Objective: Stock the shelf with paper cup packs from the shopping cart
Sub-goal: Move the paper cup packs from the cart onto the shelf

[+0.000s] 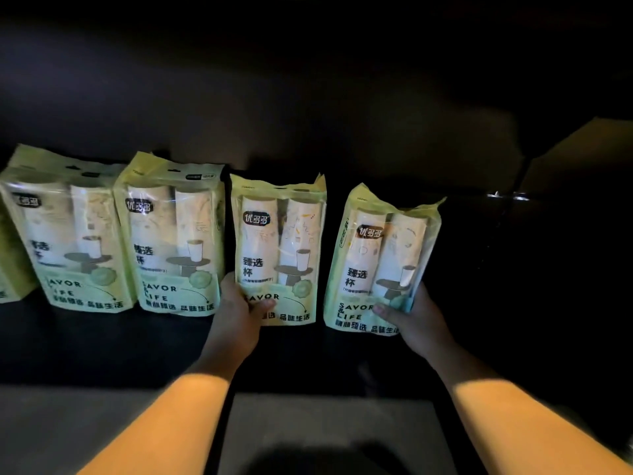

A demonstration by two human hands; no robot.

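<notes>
Head view faces a deep, dark shelf (102,344) whose back is lost in shadow. Toward its left end stand two pale-green plastic packs of white paper cups, the first stocked pack (68,241) touching the second stocked pack (171,241). A sliver of another pack (7,269) shows at the frame edge.

Just beside them is the third pack (277,248), upright. The left hand (236,313) grips its lower left side, thumb on the front and fingers hidden behind. The fourth pack (376,265) is a gap apart and slightly tilted, held at its lower right by the right hand (411,317) in the same way.

The row looks partly filled, and these two want seating and releasing. The cart is out of view. Toward the shelf's right end there seems to be open room.
</notes>
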